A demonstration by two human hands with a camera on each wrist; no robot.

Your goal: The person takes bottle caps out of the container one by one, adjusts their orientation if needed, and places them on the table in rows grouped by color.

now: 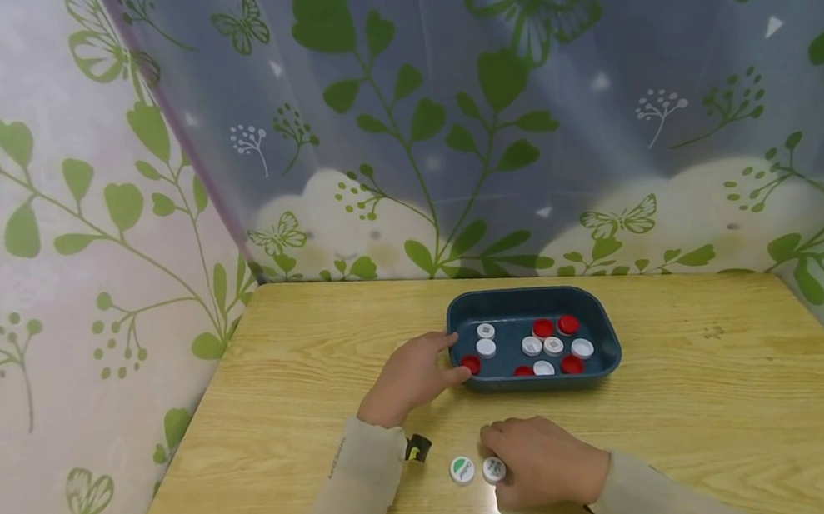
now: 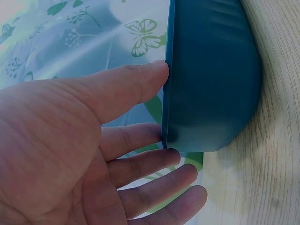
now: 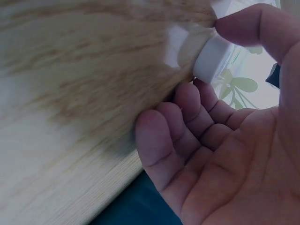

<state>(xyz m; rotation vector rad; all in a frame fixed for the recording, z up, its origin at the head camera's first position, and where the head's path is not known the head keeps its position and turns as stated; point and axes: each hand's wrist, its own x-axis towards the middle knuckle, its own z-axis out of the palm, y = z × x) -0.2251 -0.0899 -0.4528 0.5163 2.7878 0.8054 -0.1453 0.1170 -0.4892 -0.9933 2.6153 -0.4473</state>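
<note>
My right hand pinches a white bottle cap at its edge between thumb and fingers, close over the table. In the right wrist view this cap shows side-on, with the other fingers curled near the wood. Just left of it lies another white bottle cap with a green print. My left hand is at the left end of a dark blue plastic basin. In the left wrist view the thumb and forefinger touch the basin's rim, fingers fairly straight and spread.
Inside the basin lie several white caps and several red caps, scattered over its floor. The wooden table ends at the back against a leaf-patterned curtain. A similar pale curtain hangs at the left.
</note>
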